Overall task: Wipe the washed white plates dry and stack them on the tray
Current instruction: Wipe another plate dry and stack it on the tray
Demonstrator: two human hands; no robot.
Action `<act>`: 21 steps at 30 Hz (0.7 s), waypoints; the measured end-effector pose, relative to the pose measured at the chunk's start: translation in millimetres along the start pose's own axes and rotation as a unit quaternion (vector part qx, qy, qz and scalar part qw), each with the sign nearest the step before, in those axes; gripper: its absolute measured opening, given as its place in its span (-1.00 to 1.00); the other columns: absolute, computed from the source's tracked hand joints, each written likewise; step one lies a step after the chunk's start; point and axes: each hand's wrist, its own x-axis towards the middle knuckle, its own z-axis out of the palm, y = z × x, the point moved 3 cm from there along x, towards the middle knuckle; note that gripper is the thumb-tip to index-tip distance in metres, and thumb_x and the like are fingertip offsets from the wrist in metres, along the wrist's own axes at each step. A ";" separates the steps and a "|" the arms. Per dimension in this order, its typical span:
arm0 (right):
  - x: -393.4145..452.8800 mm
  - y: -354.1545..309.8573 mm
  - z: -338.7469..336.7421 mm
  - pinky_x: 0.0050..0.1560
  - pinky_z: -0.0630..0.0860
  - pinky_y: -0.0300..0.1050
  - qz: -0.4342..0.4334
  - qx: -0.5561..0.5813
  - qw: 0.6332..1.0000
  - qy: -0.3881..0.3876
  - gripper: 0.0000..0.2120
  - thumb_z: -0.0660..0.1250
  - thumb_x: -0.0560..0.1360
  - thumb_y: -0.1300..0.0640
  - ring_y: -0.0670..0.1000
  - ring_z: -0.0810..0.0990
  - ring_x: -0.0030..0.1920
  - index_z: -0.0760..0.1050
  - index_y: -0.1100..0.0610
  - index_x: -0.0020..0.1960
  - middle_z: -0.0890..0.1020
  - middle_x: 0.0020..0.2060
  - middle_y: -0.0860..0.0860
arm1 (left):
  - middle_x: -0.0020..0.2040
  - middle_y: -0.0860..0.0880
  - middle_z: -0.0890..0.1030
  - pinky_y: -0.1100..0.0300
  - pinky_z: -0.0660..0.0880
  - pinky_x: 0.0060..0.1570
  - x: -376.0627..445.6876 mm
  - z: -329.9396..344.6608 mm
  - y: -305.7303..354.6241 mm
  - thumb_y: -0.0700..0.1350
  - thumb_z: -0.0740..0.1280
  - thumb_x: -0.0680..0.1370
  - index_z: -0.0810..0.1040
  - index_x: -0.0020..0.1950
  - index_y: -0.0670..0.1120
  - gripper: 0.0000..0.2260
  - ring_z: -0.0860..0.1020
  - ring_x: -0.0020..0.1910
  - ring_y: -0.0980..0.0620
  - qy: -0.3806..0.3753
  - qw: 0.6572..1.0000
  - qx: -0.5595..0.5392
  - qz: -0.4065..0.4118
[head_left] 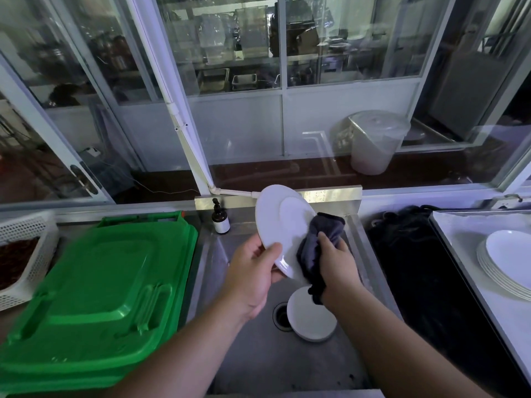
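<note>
Over the steel sink [258, 366], seen from the head camera, the left hand [254, 272] pinches the lower rim of a tilted white plate [283, 225], thumb on the face and fingers behind. The right hand [334, 261] is curled round a bunched dark cloth [316, 248], which presses against the plate's right side. More plates [311, 317] wait in the sink by the drain, and a dried stack [505, 262] sits on the tray [459, 225] at the far right. To wipe well, I would sweep the cloth round the whole face, turn the plate to reach the back and rim, and keep the pinch firm, since a wet plate slips easily.
</note>
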 end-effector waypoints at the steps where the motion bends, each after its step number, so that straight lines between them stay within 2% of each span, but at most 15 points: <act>1: -4.1 -0.5 2.9 0.24 0.59 0.39 -0.004 -0.018 1.000 -0.011 -0.69 0.26 0.65 -0.16 0.18 0.65 0.13 0.49 -0.11 0.35 0.67 0.16 -0.01 | 0.06 -0.19 0.74 -0.08 0.67 -0.01 -0.9 2.9 -0.5 -0.34 0.25 0.67 0.65 0.14 -0.12 -0.78 0.69 0.01 -0.12 0.000 1.000 0.012 0.005; 4: -19.1 -5.0 12.4 0.27 0.59 0.35 -0.023 -0.034 0.997 -0.062 -0.78 0.26 0.62 -0.18 0.13 0.68 0.13 0.53 -0.22 0.23 0.69 0.15 -0.03 | -0.03 -0.12 0.75 0.06 0.66 -0.15 -2.1 9.5 -0.4 -0.30 0.27 0.68 0.66 0.13 -0.11 -0.81 0.71 -0.08 -0.04 -0.006 0.999 0.040 0.016; 7: -30.2 -13.5 19.3 0.35 0.54 0.24 -0.078 -0.086 0.988 -0.103 -0.64 0.24 0.43 -0.40 0.04 0.61 0.28 0.49 -0.40 0.19 0.61 0.30 -0.07 | -0.02 -0.17 0.75 0.07 0.65 -0.19 -2.2 9.6 -0.4 -0.28 0.28 0.68 0.66 0.11 -0.13 -0.83 0.71 -0.07 -0.09 -0.014 0.998 0.053 0.008; 8: -31.0 -18.2 19.7 0.36 0.52 0.20 -0.117 -0.121 0.979 -0.112 -0.63 0.24 0.41 -0.43 0.01 0.60 0.29 0.47 -0.42 0.18 0.60 0.29 -0.09 | 0.01 -0.19 0.74 0.05 0.66 -0.18 -3.1 9.1 -1.2 -0.29 0.26 0.69 0.66 0.13 -0.14 -0.81 0.71 -0.04 -0.12 -0.019 0.998 0.055 0.003; 11: -31.6 -34.8 18.7 0.31 0.50 0.07 -0.248 -0.236 0.928 -0.151 -0.66 0.25 0.54 -0.33 -0.07 0.60 0.26 0.45 -0.29 0.27 0.65 0.17 -0.12 | -0.02 -0.18 0.74 0.08 0.65 -0.17 -8.4 9.5 -4.9 -0.32 0.20 0.70 0.64 0.16 -0.17 -0.77 0.72 -0.07 -0.11 -0.041 0.998 0.046 -0.011; 13: -24.9 -41.9 17.5 0.27 0.45 -0.06 -0.280 -0.256 0.909 -0.174 -0.71 0.28 0.64 -0.19 -0.15 0.59 0.25 0.45 -0.18 0.34 0.65 0.17 -0.14 | -0.08 -0.15 0.74 0.09 0.64 -0.18 -9.0 9.4 -5.4 -0.35 0.18 0.69 0.64 0.10 -0.17 -0.76 0.71 -0.11 -0.08 -0.044 0.998 0.044 -0.007; 15: -17.0 -46.7 15.8 0.20 0.41 -0.23 -0.306 -0.258 0.898 -0.186 -0.81 0.28 0.68 -0.09 -0.24 0.57 0.21 0.46 -0.24 0.29 0.64 0.18 -0.14 | -0.07 -0.18 0.73 0.02 0.66 -0.15 -8.0 9.3 -6.0 -0.36 0.20 0.67 0.64 0.10 -0.18 -0.77 0.71 -0.10 -0.10 -0.047 0.998 0.045 -0.002; 17: -13.1 -52.3 14.8 0.19 0.38 -0.39 -0.320 -0.239 0.898 -0.185 -0.83 0.28 0.68 -0.06 -0.28 0.56 0.21 0.44 -0.31 0.22 0.65 0.18 -0.13 | -0.04 -0.21 0.73 -0.03 0.66 -0.12 -8.3 9.0 -6.9 -0.35 0.22 0.67 0.64 0.12 -0.21 -0.80 0.71 -0.08 -0.11 -0.053 0.998 0.046 0.001; 19: -6.4 -54.0 13.0 0.10 0.37 -0.49 -0.310 -0.222 0.908 -0.175 -0.83 0.29 0.69 -0.03 -0.39 0.56 0.13 0.46 -0.31 0.19 0.68 0.10 -0.24 | -0.06 -0.20 0.73 0.01 0.66 -0.13 -11.6 9.2 -8.6 -0.36 0.25 0.66 0.64 0.09 -0.20 -0.81 0.70 -0.10 -0.08 -0.054 0.997 0.048 0.004; 21: 4.0 -50.5 10.3 0.11 0.42 -0.37 -0.274 -0.185 0.932 -0.150 -0.84 0.29 0.69 -0.06 -0.38 0.58 0.09 0.50 -0.31 0.20 0.68 0.02 -0.35 | -0.07 -0.19 0.73 -0.04 0.67 -0.08 -12.7 9.8 -13.1 -0.34 0.29 0.65 0.66 0.06 -0.17 -0.83 0.69 -0.09 -0.09 -0.054 0.996 0.067 0.018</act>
